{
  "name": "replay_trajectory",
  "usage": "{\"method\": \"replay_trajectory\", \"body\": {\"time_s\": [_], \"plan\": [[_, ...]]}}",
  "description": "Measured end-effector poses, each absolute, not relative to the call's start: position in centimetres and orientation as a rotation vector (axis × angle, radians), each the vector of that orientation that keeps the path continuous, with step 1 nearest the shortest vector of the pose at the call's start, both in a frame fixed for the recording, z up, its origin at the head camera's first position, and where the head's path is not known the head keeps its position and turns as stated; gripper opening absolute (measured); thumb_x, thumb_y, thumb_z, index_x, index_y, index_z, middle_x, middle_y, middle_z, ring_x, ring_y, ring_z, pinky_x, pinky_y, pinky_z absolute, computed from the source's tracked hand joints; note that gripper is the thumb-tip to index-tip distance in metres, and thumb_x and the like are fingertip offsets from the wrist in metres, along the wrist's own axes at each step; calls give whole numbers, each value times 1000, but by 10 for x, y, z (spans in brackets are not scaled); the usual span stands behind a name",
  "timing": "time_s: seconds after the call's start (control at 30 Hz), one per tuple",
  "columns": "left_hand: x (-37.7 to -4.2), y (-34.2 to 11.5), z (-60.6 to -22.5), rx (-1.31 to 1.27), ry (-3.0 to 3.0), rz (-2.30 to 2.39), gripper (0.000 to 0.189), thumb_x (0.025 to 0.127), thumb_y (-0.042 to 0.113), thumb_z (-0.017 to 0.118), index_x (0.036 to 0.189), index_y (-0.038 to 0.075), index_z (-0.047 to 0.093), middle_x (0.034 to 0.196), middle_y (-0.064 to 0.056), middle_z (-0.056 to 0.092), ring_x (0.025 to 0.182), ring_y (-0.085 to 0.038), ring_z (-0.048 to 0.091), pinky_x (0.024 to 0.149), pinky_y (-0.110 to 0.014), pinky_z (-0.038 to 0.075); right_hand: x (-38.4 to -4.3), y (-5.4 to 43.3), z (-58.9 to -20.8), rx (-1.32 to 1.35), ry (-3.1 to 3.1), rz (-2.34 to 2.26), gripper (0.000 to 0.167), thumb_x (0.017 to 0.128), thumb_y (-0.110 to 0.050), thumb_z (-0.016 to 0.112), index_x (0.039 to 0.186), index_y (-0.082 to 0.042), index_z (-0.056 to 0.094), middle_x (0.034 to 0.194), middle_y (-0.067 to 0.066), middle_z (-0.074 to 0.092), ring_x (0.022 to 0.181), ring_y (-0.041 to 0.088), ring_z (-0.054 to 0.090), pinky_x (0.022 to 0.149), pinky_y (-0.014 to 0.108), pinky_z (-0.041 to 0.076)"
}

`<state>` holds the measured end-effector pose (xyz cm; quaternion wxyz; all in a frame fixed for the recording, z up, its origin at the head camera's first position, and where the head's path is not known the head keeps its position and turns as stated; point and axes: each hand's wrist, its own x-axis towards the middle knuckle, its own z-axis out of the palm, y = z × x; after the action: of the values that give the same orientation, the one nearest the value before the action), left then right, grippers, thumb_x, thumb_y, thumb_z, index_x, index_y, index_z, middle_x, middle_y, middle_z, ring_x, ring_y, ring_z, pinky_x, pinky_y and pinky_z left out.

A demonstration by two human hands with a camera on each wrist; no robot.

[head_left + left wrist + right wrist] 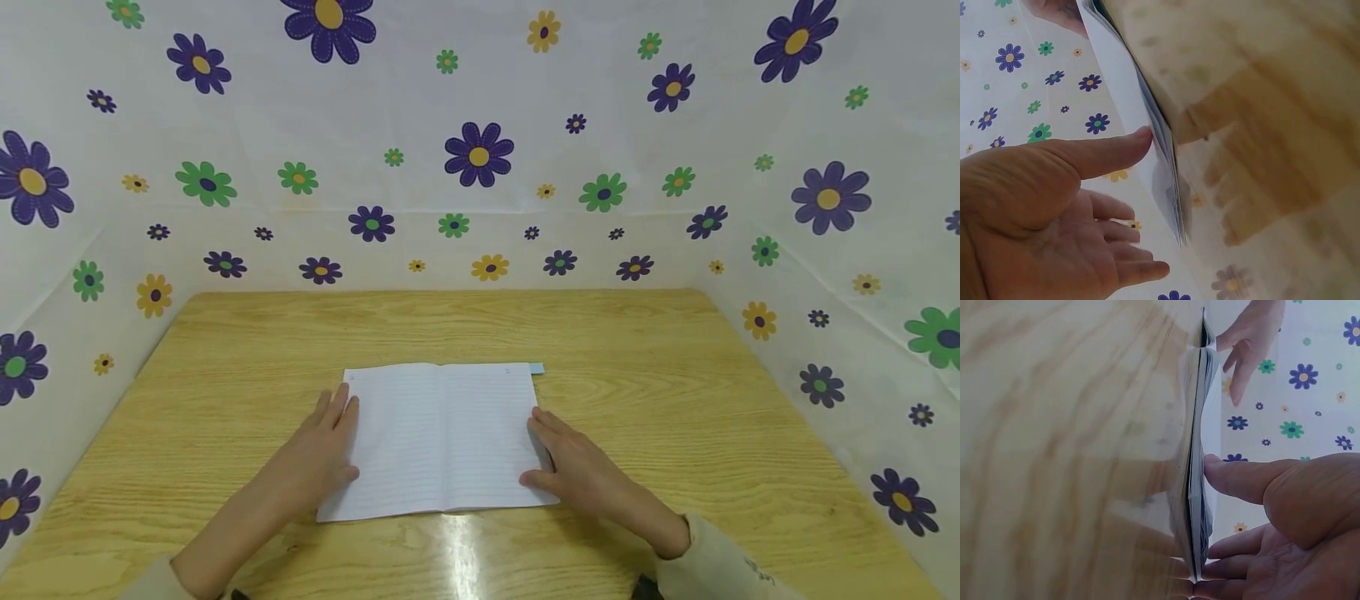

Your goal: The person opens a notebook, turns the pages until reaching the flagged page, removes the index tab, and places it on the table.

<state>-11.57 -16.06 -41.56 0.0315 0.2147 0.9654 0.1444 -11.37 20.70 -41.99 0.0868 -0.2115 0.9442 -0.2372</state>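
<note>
An open notebook point(397, 442) with blank lined pages lies flat on the wooden table, its centre fold pointing away from me. At its left edge is my left hand point(324, 454), fingers extended along the side. The thumb of that hand point(1041, 219) touches the page near the edge in the left wrist view. My right hand point(581, 471) rests at the opposite edge, fairly straight fingers along the side and thumb on the page. Seen from the right wrist, the notebook point(1196, 437) shows its page edges low over the table, with the fingertips of the right hand point(1279, 512) beside them.
A light blue tab point(537, 368) sticks out at the notebook's far right corner. The wood-grain table point(450, 325) is glossy and reflects the hands. White cloth point(412, 108) with printed flowers stands behind the table and along both sides.
</note>
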Motion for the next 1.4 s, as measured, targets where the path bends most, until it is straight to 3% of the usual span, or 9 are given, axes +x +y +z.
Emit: {"method": "replay_trajectory", "body": {"time_s": [0.1, 0.2, 0.33, 0.5, 0.6, 0.77, 1.17, 1.4], "plan": [[-116, -159, -415, 783, 2938, 417, 76, 92, 6, 76, 153, -14, 35, 162, -34, 24, 148, -55, 22, 114, -67, 31, -114, 207, -419, -629, 2811, -696, 80, 93, -27, 80, 150, 13, 41, 161, 30, 33, 149, 46, 32, 117, 59, 31], [-116, -157, -415, 849, 2878, 411, 58, 98, -5, 59, 153, -10, 40, 160, -32, 31, 148, -54, 24, 113, -68, 31, -114, 207, -419, -629, 2810, -690, 79, 93, -27, 80, 150, 14, 42, 161, 29, 33, 149, 45, 32, 117, 59, 31], [-116, -155, -415, 884, 2821, 397, 49, 98, -12, 45, 147, -12, 47, 156, -34, 38, 145, -56, 30, 113, -67, 32, -114, 206, -417, -625, 2804, -681, 79, 94, -28, 79, 150, 14, 42, 161, 29, 33, 149, 45, 31, 118, 59, 31], [-117, -156, -416, 882, 2785, 387, 46, 101, 1, 55, 142, -19, 48, 153, -39, 38, 141, -60, 33, 114, -66, 32, -113, 206, -415, -605, 2791, -674, 78, 94, -28, 79, 149, 14, 43, 162, 29, 32, 150, 44, 30, 118, 58, 30], [-117, -157, -416, 816, 2775, 417, 60, 103, 20, 64, 143, -21, 45, 154, -40, 34, 143, -61, 29, 115, -65, 30, -113, 207, -414, -594, 2781, -674, 78, 94, -28, 79, 148, 15, 43, 162, 29, 32, 150, 44, 30, 118, 59, 30], [-116, -160, -417, 696, 2751, 447, 84, 96, 39, 73, 146, -21, 40, 158, -39, 28, 146, -60, 22, 114, -66, 31, -113, 208, -413, -613, 2772, -665, 78, 94, -29, 78, 149, 15, 43, 161, 30, 30, 150, 45, 29, 119, 59, 29], [-112, -170, -417, 636, 2755, 474, 98, 89, 45, 78, 146, -23, 36, 157, -42, 25, 145, -61, 20, 114, -68, 30, -112, 208, -413, -644, 2763, -681, 75, 95, -28, 76, 149, 14, 43, 161, 29, 32, 150, 47, 29, 118, 61, 29], [-112, -168, -414, 616, 2737, 475, 98, 90, 43, 78, 147, -23, 34, 158, -42, 23, 146, -61, 18, 114, -68, 29, -114, 208, -415, -699, 2800, -731, 61, 93, -20, 78, 140, 11, 57, 154, 27, 46, 143, 52, 38, 113, 63, 36]]}}
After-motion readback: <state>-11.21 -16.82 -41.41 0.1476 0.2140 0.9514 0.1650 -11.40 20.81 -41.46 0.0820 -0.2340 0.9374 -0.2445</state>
